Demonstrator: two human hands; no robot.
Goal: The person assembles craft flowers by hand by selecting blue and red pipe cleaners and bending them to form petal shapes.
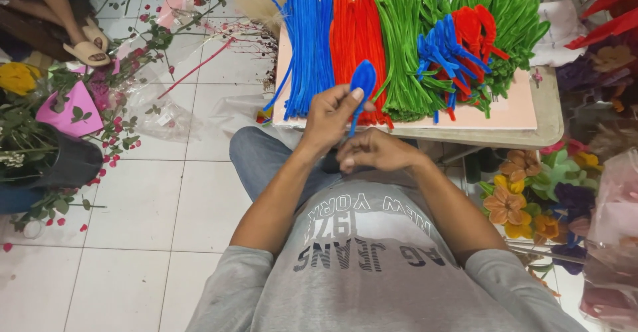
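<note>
Left hand point(329, 116): fingers point(356, 95) were clamped on a blue fuzzy pipe cleaner bent into a petal-shaped loop point(362, 83), pinching it just below the loop, held upright above the lap. Right hand point(372, 151): fingers curled together at the lower end of the same pipe cleaner; grip point was hidden, couldn't tell if they actually clamped it.

Landmark = loop. Directly behind it: pale pink board point(512, 109) on a beige tabletop point(548, 116), carrying straight pipe cleaner bundles: blue point(309, 46), then red point(355, 33), then green point(402, 46). Further right of the loop, finished blue petals point(442, 49) and red petals point(475, 26) lay on more green stems. Far left of the loop: white tiled floor point(153, 199) with scattered flowers, a pink wrapper point(66, 109) and another person's sandalled foot point(86, 49). Lower right of the loop: orange and yellow fuzzy flowers point(515, 202).
</note>
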